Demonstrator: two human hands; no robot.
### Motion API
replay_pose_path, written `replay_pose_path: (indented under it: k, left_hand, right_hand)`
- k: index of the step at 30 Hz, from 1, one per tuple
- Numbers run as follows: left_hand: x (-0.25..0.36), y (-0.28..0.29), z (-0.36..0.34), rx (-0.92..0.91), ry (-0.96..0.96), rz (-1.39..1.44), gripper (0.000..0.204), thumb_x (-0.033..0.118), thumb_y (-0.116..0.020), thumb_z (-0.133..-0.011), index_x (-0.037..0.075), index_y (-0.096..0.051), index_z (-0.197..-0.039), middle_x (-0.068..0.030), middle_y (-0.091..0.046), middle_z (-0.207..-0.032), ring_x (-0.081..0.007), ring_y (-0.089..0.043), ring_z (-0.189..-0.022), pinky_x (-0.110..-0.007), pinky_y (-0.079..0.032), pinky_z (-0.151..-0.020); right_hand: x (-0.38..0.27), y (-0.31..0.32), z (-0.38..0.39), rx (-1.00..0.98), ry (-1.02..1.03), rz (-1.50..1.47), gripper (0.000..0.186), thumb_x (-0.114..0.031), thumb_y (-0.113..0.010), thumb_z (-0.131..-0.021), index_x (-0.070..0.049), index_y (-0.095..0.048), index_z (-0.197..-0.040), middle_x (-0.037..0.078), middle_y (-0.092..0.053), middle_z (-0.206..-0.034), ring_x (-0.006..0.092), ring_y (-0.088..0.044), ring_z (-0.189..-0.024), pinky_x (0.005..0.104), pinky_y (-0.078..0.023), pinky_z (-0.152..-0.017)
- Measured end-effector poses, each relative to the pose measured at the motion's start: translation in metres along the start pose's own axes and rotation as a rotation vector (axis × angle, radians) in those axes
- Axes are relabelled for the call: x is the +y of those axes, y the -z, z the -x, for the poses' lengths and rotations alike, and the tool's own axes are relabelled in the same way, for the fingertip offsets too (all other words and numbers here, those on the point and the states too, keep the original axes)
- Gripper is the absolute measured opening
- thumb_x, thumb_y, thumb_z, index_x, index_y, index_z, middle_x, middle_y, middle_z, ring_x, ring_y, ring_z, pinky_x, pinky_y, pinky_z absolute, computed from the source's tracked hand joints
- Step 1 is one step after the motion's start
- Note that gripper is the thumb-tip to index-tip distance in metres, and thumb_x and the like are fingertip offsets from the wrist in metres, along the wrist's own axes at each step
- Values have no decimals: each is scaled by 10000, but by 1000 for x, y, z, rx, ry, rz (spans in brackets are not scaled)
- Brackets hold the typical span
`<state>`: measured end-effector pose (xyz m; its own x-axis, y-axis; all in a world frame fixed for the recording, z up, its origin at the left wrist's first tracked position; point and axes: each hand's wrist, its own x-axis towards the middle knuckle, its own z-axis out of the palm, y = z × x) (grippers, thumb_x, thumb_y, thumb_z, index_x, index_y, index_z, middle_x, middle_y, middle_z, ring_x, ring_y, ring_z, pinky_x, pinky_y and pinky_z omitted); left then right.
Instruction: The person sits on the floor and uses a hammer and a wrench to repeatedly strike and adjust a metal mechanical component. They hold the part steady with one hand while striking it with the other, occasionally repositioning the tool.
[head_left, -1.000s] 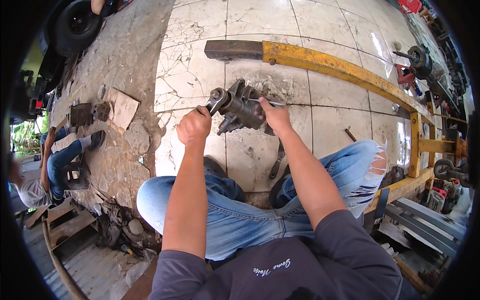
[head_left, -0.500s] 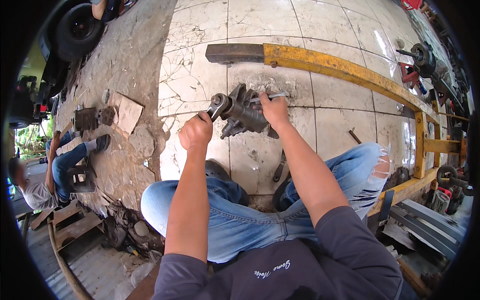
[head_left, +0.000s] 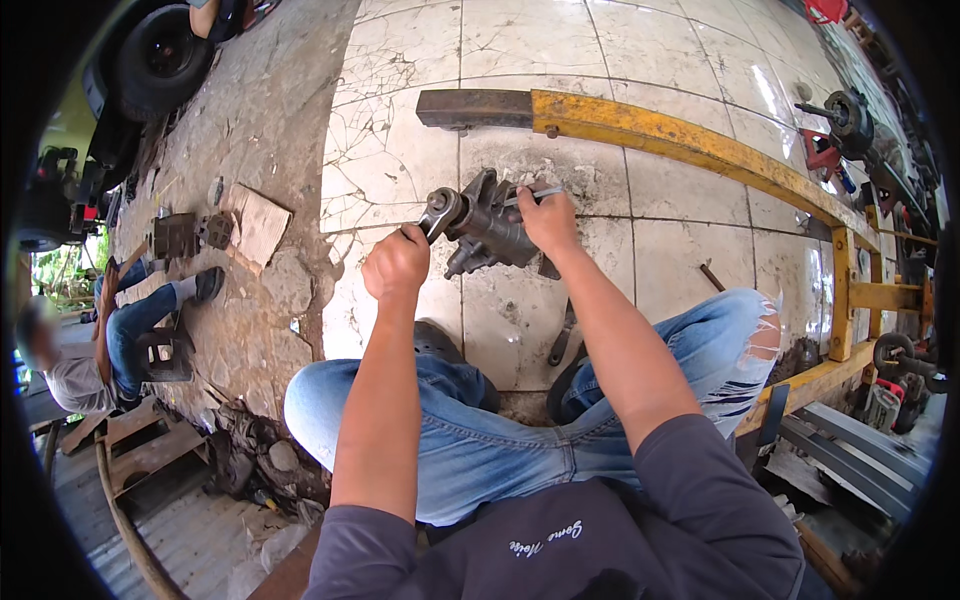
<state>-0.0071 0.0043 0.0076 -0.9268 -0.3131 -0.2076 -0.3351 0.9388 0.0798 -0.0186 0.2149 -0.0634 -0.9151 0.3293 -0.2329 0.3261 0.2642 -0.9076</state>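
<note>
A dark, greasy cast-metal housing [head_left: 495, 232] with several projecting lugs lies tilted on the tiles in front of me. My left hand [head_left: 397, 262] is closed around the handle of a ring wrench [head_left: 439, 203], whose ring sits over the round left end of the housing. On the other side, my right hand [head_left: 548, 222] grips a silver bar-like tool [head_left: 543, 191] against the housing's upper right; its far end and exact kind are hard to make out. The fingers partly cover the housing there. Another dark-handled tool [head_left: 563, 335] lies between my feet.
Beyond the housing runs a yellow steel frame [head_left: 660, 128] with a dark end, bending down the right side. A short rusty rod [head_left: 711, 277] lies on the tiles. At left, a seated person [head_left: 85, 360] holds a stick-like thing near metal parts and cardboard [head_left: 262, 225].
The whole view has shifted slightly. Both hands keep their grips, and the wrench stays on the housing's left end at nearly the same angle.
</note>
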Motion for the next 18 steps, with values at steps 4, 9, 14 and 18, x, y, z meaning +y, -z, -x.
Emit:
replay_pose_path:
  k: [4, 9, 14, 18]
  left_hand:
    - [-2, -3, 1, -5, -7, -1, 564, 408, -326, -956, 55, -755, -862, -201, -714, -883, -369, -692, -859, -437, -530, -813]
    - [0, 0, -1, -3, 9, 5, 569, 416, -329, -955, 55, -758, -853, -203, -714, -877, -369, -692, -857, -434, -530, -811]
    - [-2, -3, -2, 4, -7, 3, 569, 414, -333, -959, 51, -756, -847, -203, -715, -876, -367, -694, -851, -436, -534, -803]
    - [-2, -3, -2, -2, -4, 9, 569, 416, -336, -958, 48, -755, -846, -204, -715, -876, -367, -693, -856, -435, -536, -803]
  right_hand:
    - [-2, 6, -1, -26, 17, 36, 292, -282, -593, -908, -13, -698, -860, 152, -674, -636, 335, -682, -678, 406, -522, -689]
    - [-21, 21, -2, -83, 74, 144, 288, -267, -593, -906, -6, -698, -846, 140, -690, -657, 314, -692, -678, 400, -529, -693]
    - [-24, 19, -14, -38, -67, -69, 314, -284, -597, -913, -1, -699, -822, 117, -697, -652, 273, -694, -651, 402, -527, -643]
    - [-14, 24, -8, -113, -63, -18, 301, -287, -596, -918, -12, -709, -871, 107, -699, -644, 251, -693, -635, 382, -526, -638]
